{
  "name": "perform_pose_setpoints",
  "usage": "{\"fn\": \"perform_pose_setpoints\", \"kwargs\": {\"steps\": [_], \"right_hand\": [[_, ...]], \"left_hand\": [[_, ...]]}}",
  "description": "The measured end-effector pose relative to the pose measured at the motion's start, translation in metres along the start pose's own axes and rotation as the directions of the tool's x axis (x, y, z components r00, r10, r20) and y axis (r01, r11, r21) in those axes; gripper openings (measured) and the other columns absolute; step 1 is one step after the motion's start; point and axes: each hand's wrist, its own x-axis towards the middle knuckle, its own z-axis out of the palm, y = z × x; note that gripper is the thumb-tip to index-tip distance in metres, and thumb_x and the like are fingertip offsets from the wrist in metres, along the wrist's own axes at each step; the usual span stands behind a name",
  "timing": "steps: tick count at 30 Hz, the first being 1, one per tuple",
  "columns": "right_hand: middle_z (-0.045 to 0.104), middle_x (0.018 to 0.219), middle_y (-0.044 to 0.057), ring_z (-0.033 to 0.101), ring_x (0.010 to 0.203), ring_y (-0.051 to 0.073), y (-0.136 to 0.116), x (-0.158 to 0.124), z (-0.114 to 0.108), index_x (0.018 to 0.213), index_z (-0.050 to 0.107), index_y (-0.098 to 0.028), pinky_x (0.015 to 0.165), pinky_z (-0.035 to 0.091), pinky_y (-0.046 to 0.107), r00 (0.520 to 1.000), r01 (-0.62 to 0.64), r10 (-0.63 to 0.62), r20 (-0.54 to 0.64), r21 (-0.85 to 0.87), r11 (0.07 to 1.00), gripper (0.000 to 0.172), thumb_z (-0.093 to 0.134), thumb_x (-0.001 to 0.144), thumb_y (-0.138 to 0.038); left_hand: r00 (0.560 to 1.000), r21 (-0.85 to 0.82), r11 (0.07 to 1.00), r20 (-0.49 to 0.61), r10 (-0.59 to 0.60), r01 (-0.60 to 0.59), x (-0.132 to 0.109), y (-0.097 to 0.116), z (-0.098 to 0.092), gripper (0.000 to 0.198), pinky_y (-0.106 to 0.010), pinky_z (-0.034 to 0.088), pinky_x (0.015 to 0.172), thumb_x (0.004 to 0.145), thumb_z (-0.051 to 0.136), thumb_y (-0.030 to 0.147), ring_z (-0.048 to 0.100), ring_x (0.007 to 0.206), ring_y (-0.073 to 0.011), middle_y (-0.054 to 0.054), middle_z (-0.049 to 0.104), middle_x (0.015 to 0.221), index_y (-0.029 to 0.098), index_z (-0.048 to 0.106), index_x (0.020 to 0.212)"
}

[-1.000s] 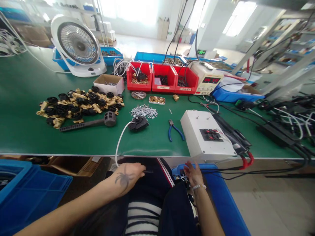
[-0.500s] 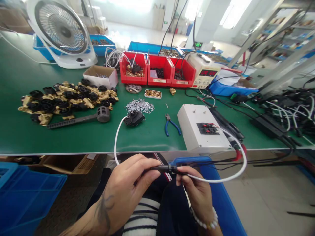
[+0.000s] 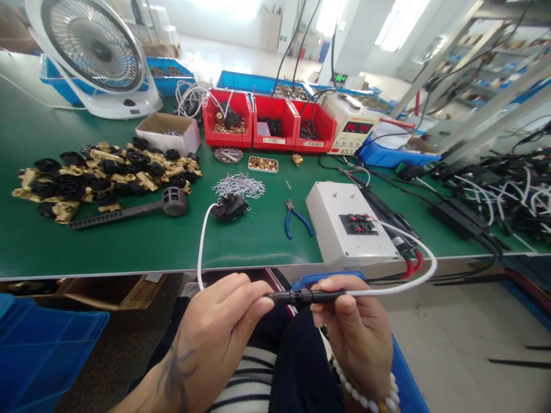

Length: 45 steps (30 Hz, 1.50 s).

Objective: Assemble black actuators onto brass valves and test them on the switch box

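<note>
Connector (image 3: 301, 296), black, 1: level between left hand (image 3: 215, 321) and right hand (image 3: 361, 338), off the near edge of the bench (image 3: 129, 246).
Left hand: closed, thumb and fingers clamped on the connector's left end.
Right hand: fingers curled, gripping the connector's right end; hands apart, its middle bare.
Cables, white, 2: left cable (image 3: 202, 244), from behind left hand to unit (image 3: 230, 207); right cable (image 3: 433, 261), looping from the connector's right end to box (image 3: 333, 221).
Pliers (image 3: 298, 219), 1: left of box.
Clips (image 3: 238, 186), 1 pile: just beyond unit.
</note>
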Motion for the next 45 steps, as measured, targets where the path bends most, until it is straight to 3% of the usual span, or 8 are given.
{"fn": "perform_pose_setpoints", "kwargs": {"steps": [14, 18, 21, 27, 30, 34, 39, 45], "right_hand": [[0.067, 0.068, 0.001, 0.059, 0.056, 0.009, 0.037, -0.007, -0.013, 0.096, 0.072, -0.021, 0.056, 0.048, 0.019, 0.965, -0.261, 0.262, 0.005, 0.094, 0.961, 0.028, 0.068, 0.088, -0.048], [0.070, 0.071, 0.007, 0.059, 0.055, 0.011, 0.063, -0.015, -0.052, 0.089, 0.072, -0.013, 0.054, 0.046, 0.023, 0.719, -0.614, 0.667, 0.195, -0.270, 0.742, 0.058, 0.062, 0.081, -0.069], [0.072, 0.074, 0.008, 0.063, 0.060, 0.014, 0.049, -0.009, -0.078, 0.089, 0.074, -0.013, 0.058, 0.049, 0.025, 0.593, -0.540, 0.748, 0.299, -0.541, 0.645, 0.055, 0.067, 0.078, -0.067], [0.071, 0.076, 0.005, 0.068, 0.073, 0.018, -0.029, 0.074, -0.088, 0.085, 0.073, -0.021, 0.073, 0.057, 0.032, 0.996, 0.016, 0.050, 0.072, -0.711, 0.703, 0.036, 0.059, 0.089, -0.053], [0.073, 0.098, 0.009, 0.069, 0.089, 0.021, -0.029, 0.137, -0.095, 0.103, 0.072, -0.020, 0.085, 0.056, 0.038, 0.968, 0.163, -0.247, 0.038, -0.844, 0.512, 0.037, 0.056, 0.089, -0.050], [0.072, 0.109, 0.013, 0.067, 0.100, 0.026, -0.002, 0.193, -0.109, 0.104, 0.073, -0.017, 0.092, 0.053, 0.046, 0.971, 0.223, -0.166, 0.169, -0.890, 0.398, 0.048, 0.053, 0.086, -0.056], [0.074, 0.108, 0.011, 0.064, 0.108, 0.029, 0.010, 0.199, -0.116, 0.100, 0.075, -0.021, 0.101, 0.046, 0.052, 0.968, 0.252, -0.090, 0.236, -0.887, 0.388, 0.042, 0.052, 0.088, -0.055], [0.074, 0.099, 0.011, 0.066, 0.098, 0.026, 0.014, 0.204, -0.120, 0.090, 0.075, -0.021, 0.094, 0.050, 0.044, 0.962, 0.274, -0.111, 0.251, -0.900, 0.340, 0.049, 0.043, 0.093, -0.058]], "left_hand": [[0.992, 0.167, 0.980, 0.084, 0.093, -0.106, -0.001, -0.013, 0.016, 0.029, -0.025, 0.050, 0.057, 0.102, 0.041, 0.028, 0.061, 0.062, -0.0144, -0.001, 0.064, 0.072, 0.017, 0.066, 0.090], [0.992, 0.281, 0.956, -0.121, -0.047, 0.080, 0.023, -0.055, 0.005, 0.037, -0.036, 0.054, 0.087, 0.100, 0.043, 0.041, 0.062, 0.100, -0.0241, -0.010, 0.066, 0.104, 0.015, 0.066, 0.114], [0.884, 0.299, 0.856, -0.346, -0.313, 0.421, 0.051, -0.101, -0.006, 0.054, -0.046, 0.045, 0.104, 0.097, 0.041, 0.050, 0.055, 0.118, -0.0329, -0.018, 0.060, 0.120, 0.009, 0.060, 0.125], [0.808, 0.167, 0.792, -0.068, -0.585, 0.587, 0.077, -0.152, 0.006, 0.054, -0.041, 0.052, 0.092, 0.085, 0.047, 0.059, 0.067, 0.097, -0.0289, -0.013, 0.069, 0.101, 0.013, 0.066, 0.105], [0.839, 0.124, 0.831, -0.045, -0.542, 0.543, 0.070, -0.144, 0.018, 0.043, -0.038, 0.055, 0.077, 0.080, 0.056, 0.054, 0.068, 0.083, -0.0259, -0.007, 0.069, 0.089, 0.016, 0.063, 0.098], [0.891, 0.074, 0.894, -0.155, -0.427, 0.442, 0.054, -0.119, 0.029, 0.028, -0.036, 0.057, 0.074, 0.082, 0.058, 0.039, 0.067, 0.082, -0.0219, -0.005, 0.065, 0.093, 0.018, 0.056, 0.101], [0.941, 0.178, 0.977, -0.335, -0.050, 0.115, 0.029, -0.082, 0.030, 0.026, -0.036, 0.057, 0.087, 0.081, 0.061, 0.014, 0.061, 0.102, -0.0209, -0.006, 0.057, 0.109, 0.022, 0.054, 0.105], [0.850, 0.344, 0.920, -0.412, 0.329, -0.188, 0.012, -0.042, 0.022, 0.029, -0.027, 0.058, 0.081, 0.082, 0.066, 0.003, 0.059, 0.095, -0.0145, -0.003, 0.049, 0.105, 0.025, 0.057, 0.100]]}}
